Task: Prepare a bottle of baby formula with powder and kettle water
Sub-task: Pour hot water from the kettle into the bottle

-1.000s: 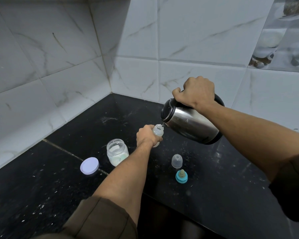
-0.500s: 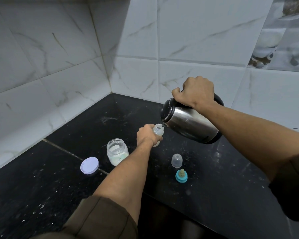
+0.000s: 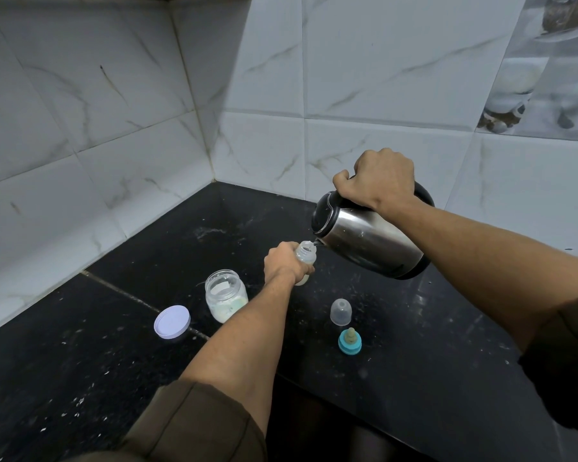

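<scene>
We see the left hand (image 3: 286, 261) wrapped around a small clear baby bottle (image 3: 306, 258), its fingers and thumb curled tight about the body so that only the neck and a bit of the base show. The bottle stands upright with its mouth uncapped, out near the middle of the black stone counter (image 3: 114, 345); we cannot tell whether its base rests on the stone or is lifted slightly. Something pale shows in its lower part.

The right hand (image 3: 377, 181) is closed in a full fist round the black handle of a steel kettle (image 3: 371, 241), which hangs in the air above the counter, tipped down to the left. Its lid is shut, and its spout meets the rim of the bottle's open mouth. We cannot make out a stream of water.

Just left of the left forearm stands an open clear jar (image 3: 226, 295) with white powder in its bottom half. Its pale round lid (image 3: 172, 321) lies flat on the counter, a little apart to the jar's left. On the other side of the forearm a clear dome cap (image 3: 341, 311) stands upright, and just nearer to us sits a teal ring (image 3: 349, 341) with the nipple pointing up.

White marbled wall tiles (image 3: 80, 111) meet in a corner behind the counter, and olive-brown sleeves (image 3: 194, 425) cover both upper arms
</scene>
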